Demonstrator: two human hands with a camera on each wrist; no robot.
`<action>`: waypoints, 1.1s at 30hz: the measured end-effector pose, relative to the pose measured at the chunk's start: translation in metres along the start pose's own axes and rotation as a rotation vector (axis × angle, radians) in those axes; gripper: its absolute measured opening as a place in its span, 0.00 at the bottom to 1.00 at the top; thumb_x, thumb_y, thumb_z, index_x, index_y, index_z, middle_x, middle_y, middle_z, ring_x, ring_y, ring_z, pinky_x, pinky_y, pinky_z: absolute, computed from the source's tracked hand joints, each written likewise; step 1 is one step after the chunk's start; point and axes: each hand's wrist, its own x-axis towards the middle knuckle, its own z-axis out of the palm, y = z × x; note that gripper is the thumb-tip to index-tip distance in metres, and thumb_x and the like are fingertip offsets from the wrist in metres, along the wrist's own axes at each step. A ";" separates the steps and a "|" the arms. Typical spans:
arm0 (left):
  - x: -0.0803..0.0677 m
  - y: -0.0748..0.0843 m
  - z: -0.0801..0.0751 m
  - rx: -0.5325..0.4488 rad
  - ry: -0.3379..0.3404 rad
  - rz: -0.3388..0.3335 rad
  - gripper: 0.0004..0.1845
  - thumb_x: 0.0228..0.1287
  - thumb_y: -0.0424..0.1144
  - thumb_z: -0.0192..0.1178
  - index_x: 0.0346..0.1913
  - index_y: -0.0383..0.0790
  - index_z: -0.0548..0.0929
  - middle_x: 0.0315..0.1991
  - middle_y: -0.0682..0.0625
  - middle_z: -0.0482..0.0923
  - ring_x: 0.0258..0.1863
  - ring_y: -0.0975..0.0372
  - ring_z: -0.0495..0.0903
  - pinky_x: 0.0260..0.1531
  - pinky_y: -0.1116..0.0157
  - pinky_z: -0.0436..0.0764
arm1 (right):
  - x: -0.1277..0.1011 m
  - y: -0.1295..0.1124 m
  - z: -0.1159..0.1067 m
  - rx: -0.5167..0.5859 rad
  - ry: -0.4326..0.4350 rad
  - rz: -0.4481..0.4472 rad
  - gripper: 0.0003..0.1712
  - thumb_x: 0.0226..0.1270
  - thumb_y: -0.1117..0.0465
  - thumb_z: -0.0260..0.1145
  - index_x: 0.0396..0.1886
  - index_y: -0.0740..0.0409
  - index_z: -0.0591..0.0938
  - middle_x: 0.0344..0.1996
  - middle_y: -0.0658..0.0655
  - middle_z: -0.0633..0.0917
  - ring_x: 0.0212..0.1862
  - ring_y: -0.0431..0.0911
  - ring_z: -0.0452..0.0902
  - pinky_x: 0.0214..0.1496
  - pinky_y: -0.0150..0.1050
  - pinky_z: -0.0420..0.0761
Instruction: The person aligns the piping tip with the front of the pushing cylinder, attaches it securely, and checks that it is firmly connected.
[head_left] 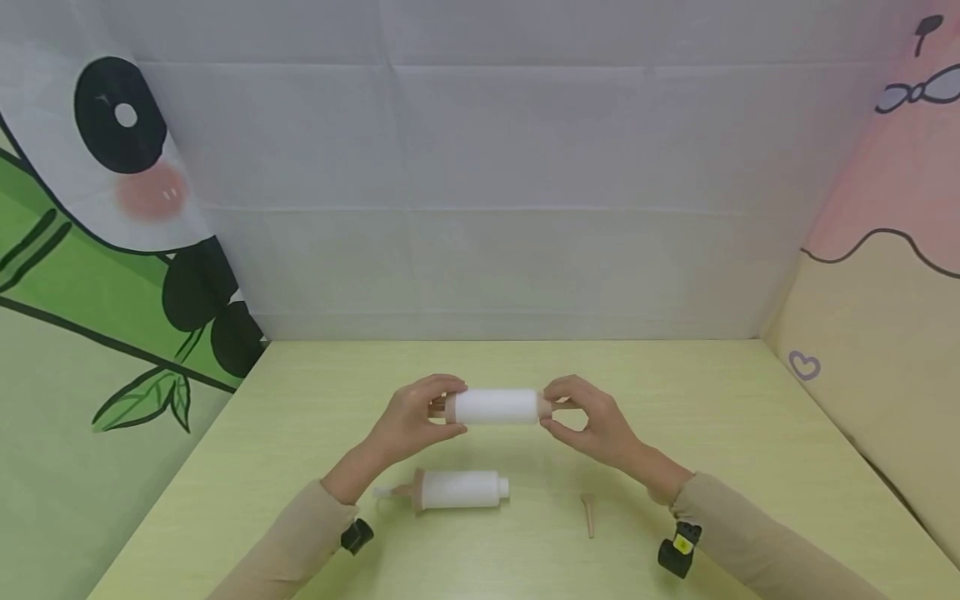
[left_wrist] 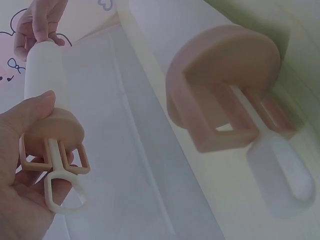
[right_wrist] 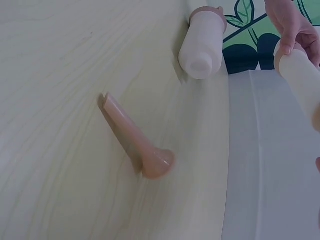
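Level above the table, a white syringe-like dispenser (head_left: 495,407) is held between both hands. My left hand (head_left: 408,421) grips its tan cap end, thumb and fingers on opposite sides. That cap carries square tan loops (left_wrist: 36,157) and a white plunger ring (left_wrist: 49,192) in the left wrist view. My right hand (head_left: 596,423) pinches the tan tip at the other end, thumb below and fingers above. A second white dispenser (head_left: 459,489) lies on its side below them, its bare white neck to the right. A loose tan funnel-shaped nozzle (right_wrist: 132,130) lies right of it.
The pale wood-grain table (head_left: 712,400) meets a grey cloth wall (head_left: 510,267) at its back edge. Printed side panels flank it, with a cartoon panda (head_left: 120,117) on the left. Each wrist wears a small black camera (head_left: 357,536).
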 end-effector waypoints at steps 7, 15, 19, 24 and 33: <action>0.000 0.001 -0.001 0.000 -0.013 -0.005 0.24 0.43 0.28 0.70 0.47 0.36 0.77 0.47 0.45 0.75 0.39 0.56 0.80 0.33 0.75 0.80 | -0.003 0.006 -0.003 -0.013 -0.031 -0.032 0.19 0.50 0.69 0.70 0.44 0.63 0.77 0.40 0.58 0.79 0.42 0.47 0.78 0.41 0.29 0.80; -0.001 0.001 0.000 0.008 -0.006 0.004 0.24 0.43 0.29 0.70 0.47 0.37 0.77 0.48 0.45 0.75 0.38 0.56 0.81 0.33 0.75 0.80 | -0.002 0.005 -0.005 -0.041 -0.023 -0.028 0.16 0.58 0.58 0.66 0.43 0.63 0.78 0.39 0.57 0.81 0.42 0.46 0.78 0.40 0.28 0.80; -0.001 0.001 0.000 0.004 -0.011 0.003 0.24 0.44 0.29 0.70 0.47 0.36 0.77 0.47 0.44 0.75 0.38 0.56 0.81 0.33 0.75 0.80 | -0.003 0.005 -0.004 -0.063 -0.027 -0.012 0.18 0.58 0.56 0.66 0.45 0.61 0.77 0.41 0.56 0.80 0.42 0.45 0.78 0.40 0.28 0.80; -0.002 0.001 -0.001 0.006 -0.009 0.002 0.24 0.43 0.29 0.70 0.47 0.35 0.77 0.48 0.44 0.75 0.38 0.55 0.81 0.33 0.75 0.80 | -0.003 0.003 -0.005 -0.074 -0.030 -0.004 0.20 0.58 0.55 0.65 0.46 0.62 0.76 0.42 0.56 0.79 0.43 0.45 0.78 0.41 0.28 0.80; -0.002 0.000 0.000 -0.004 -0.011 0.006 0.24 0.43 0.28 0.70 0.47 0.35 0.77 0.48 0.44 0.75 0.39 0.55 0.80 0.33 0.75 0.80 | -0.004 0.004 -0.006 -0.091 -0.037 -0.039 0.19 0.60 0.55 0.63 0.45 0.63 0.76 0.43 0.58 0.78 0.44 0.48 0.77 0.40 0.28 0.80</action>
